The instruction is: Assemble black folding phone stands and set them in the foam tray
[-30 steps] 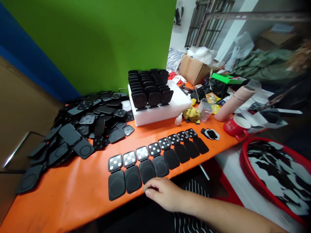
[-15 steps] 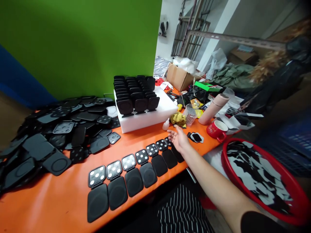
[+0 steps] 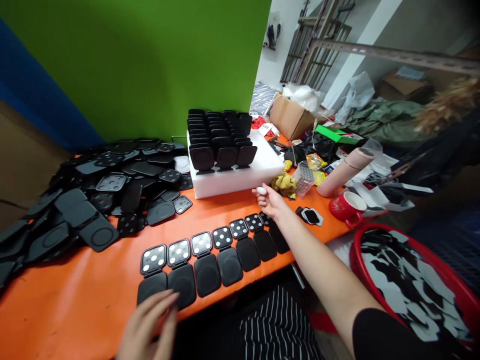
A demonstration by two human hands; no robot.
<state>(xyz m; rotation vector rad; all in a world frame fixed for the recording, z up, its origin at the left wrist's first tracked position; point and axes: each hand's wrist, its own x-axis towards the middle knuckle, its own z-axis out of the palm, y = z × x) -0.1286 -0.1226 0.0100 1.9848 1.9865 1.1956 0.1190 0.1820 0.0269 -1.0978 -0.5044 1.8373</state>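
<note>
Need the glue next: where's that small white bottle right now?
In the head view, the small white bottle is in the right hand, right of centre, just before the white foam block and beside the yellow cloth.

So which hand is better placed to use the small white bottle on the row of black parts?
Probably the right hand: it already grips the bottle just above the row. The left hand only rests by the row's near end.

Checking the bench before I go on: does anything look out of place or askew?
The row of open black cases lies orderly. The heap of black cases on the left is a loose jumble on the orange table. The right hand holds a small white bottle; nothing looks spilled.
</note>
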